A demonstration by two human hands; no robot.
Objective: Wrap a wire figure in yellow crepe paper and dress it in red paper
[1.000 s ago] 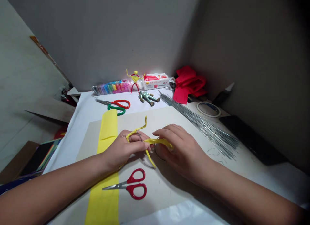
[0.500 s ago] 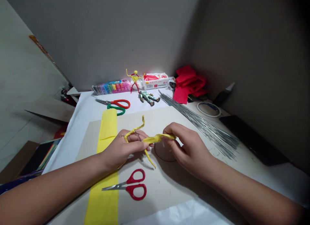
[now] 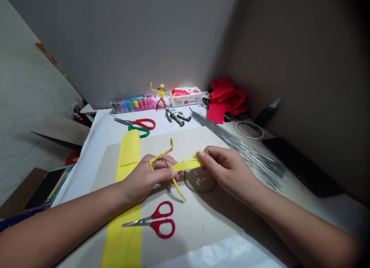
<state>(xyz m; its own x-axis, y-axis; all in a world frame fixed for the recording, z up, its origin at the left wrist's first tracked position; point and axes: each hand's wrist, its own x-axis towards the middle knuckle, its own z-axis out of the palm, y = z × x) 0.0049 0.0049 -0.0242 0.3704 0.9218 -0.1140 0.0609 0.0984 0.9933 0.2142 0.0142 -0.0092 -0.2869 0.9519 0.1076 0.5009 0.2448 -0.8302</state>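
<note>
We see two hands at work over a grey board (image 3: pixel 202 218). The left hand (image 3: pixel 147 177) is closed on a wire figure (image 3: pixel 162 154) wrapped in yellow paper, thumb and fingers pinching it at its middle. One yellow limb sticks up and away from the hand, and another points down toward us. The right hand (image 3: pixel 228 170) pinches the free end of a paper strip (image 3: pixel 187 166) between thumb and forefinger, with the other fingers curled. The strip runs taut from the figure to that hand, just above the board.

We count two tape rolls. A clear tape roll (image 3: pixel 200 179) lies flat on the board under the strip, with a few pale bits inside its ring. A white tape roll (image 3: pixel 248 130) lies well apart, at the right.

We count three pairs of scissors. The near red scissors (image 3: pixel 157 221) lie in front of the left hand. The far red scissors (image 3: pixel 138 123) touch the green scissors (image 3: pixel 140 131) at the top of one long yellow band (image 3: pixel 127 191).

Two small finished figures sit at the back: a standing yellow figure (image 3: pixel 160 92) and a lying silver figure (image 3: pixel 177 116). One bundle of wires (image 3: pixel 239 146) fans out beside the right hand. There is also one heap of red paper (image 3: pixel 227 98), one clay pack (image 3: pixel 133 104) and one white packet (image 3: pixel 185 96).
</note>
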